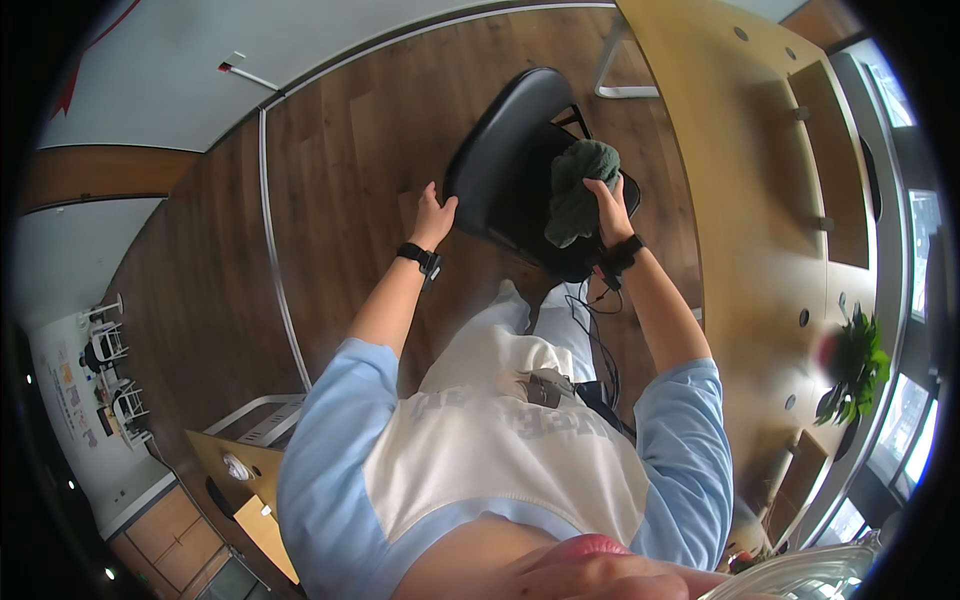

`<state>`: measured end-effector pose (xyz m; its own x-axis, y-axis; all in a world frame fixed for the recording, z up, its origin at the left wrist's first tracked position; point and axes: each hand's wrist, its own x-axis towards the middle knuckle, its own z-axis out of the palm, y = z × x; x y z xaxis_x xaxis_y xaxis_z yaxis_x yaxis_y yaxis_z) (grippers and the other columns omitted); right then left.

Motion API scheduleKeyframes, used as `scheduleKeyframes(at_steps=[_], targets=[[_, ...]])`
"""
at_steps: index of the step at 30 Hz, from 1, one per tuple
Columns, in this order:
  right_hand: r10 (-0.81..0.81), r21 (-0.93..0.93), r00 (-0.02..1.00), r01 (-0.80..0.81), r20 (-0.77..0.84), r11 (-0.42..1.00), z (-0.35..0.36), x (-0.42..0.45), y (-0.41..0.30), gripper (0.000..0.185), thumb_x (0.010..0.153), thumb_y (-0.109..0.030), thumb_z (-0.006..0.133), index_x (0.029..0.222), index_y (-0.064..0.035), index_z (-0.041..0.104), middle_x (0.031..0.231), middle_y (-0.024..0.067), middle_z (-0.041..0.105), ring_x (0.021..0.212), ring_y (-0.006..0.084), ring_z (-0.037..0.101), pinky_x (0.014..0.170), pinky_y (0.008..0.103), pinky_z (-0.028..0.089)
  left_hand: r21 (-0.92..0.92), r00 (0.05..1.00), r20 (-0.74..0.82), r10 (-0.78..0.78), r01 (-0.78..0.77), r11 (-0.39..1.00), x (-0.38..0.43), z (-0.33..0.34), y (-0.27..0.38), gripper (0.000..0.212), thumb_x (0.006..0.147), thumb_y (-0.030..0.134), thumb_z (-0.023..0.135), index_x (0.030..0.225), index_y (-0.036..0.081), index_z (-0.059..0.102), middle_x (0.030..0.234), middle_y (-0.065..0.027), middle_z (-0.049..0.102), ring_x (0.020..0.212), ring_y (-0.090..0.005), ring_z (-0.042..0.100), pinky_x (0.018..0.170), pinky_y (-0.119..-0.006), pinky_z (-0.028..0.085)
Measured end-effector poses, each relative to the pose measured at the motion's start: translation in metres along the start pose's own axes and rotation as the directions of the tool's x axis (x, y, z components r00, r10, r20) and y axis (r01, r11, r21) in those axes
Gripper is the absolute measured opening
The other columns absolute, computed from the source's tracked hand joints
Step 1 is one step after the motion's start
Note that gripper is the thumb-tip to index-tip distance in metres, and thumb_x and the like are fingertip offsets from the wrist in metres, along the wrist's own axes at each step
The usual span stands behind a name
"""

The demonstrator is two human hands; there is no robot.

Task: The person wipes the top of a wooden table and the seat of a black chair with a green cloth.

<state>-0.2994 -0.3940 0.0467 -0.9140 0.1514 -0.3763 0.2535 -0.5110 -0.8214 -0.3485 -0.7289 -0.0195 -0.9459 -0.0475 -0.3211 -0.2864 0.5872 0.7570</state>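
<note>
A dark green cloth (574, 199), bunched up, is gripped in my right hand (611, 206) above the seat of a black chair (517, 172). My left hand (435, 215) is beside the left edge of the chair's backrest, fingers apart, holding nothing; whether its thumb touches the backrest I cannot tell. Both wrists wear black bands with small devices. A black cable (596, 326) hangs from near my right wrist down along my right side.
A long wooden table (675, 112) runs along the right, with cable holes and a potted green plant (855, 367). A white metal table leg (626, 91) stands behind the chair. At the lower left is another wooden desk (217, 457) with a coiled white cable (238, 466).
</note>
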Motion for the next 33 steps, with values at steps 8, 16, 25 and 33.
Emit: scheduleKeyframes(at_steps=[8, 16, 25, 33], targets=[[-0.116, -0.117, 0.993, 0.117, 0.013, 0.986, 0.034, 0.133, 0.075, 0.061, 0.084, -0.02, 0.068, 0.132, -0.0024, 0.035, 0.114, 0.0085, 0.052, 0.106, 0.0186, 0.049, 0.095, 0.0294, 0.04, 0.196, 0.986, -0.021, 0.163, -0.156, 0.968, 0.039, 0.059, -0.027, 0.109, 0.068, 0.015, 0.074, 0.146, -0.002, 0.001, 0.146, -0.029, 0.018, 0.137, -0.0456, 0.02, 0.115, -0.046, 0.022], [-0.513, -0.627, 0.791, 0.592, 0.333, 0.507, 0.082, 0.14, 0.164, 0.08, 0.06, -0.023, 0.077, 0.125, 0.0022, 0.039, 0.122, 0.0281, 0.036, 0.11, 0.0476, 0.043, 0.095, 0.0474, 0.042, -0.418, 0.974, 0.161, 0.157, -0.077, 0.905, 0.05, 0.048, -0.044, 0.087, 0.076, 0.015, 0.055, 0.149, -0.001, 0.011, 0.151, -0.0189, 0.023, 0.142, -0.0312, 0.021, 0.118, -0.039, 0.017], [-0.522, -0.51, 0.562, 0.821, 0.641, 0.256, 0.045, 0.123, 0.212, 0.078, 0.06, -0.015, 0.082, 0.127, -0.0007, 0.044, 0.133, 0.0302, 0.036, 0.121, 0.0495, 0.043, 0.1, 0.0471, 0.044, -0.801, 0.97, 0.211, 0.118, 0.103, 0.59, 0.045, 0.046, -0.018, 0.063, 0.092, 0.033, 0.032, 0.146, 0.001, 0.03, 0.151, -0.0095, 0.035, 0.141, -0.0209, 0.029, 0.118, -0.034, 0.015], [-0.696, -0.596, 0.598, 0.745, 0.397, 0.3, 0.091, 0.168, 0.134, 0.084, 0.049, -0.003, 0.078, 0.127, -0.0128, 0.049, 0.135, 0.0229, 0.04, 0.118, 0.0441, 0.042, 0.093, 0.0509, 0.041, -0.839, 0.929, 0.352, 0.111, 0.261, 0.478, 0.053, 0.032, -0.037, 0.076, 0.092, 0.053, 0.03, 0.15, 0.004, 0.028, 0.153, -0.0073, 0.034, 0.141, -0.0213, 0.028, 0.118, -0.037, 0.015]])
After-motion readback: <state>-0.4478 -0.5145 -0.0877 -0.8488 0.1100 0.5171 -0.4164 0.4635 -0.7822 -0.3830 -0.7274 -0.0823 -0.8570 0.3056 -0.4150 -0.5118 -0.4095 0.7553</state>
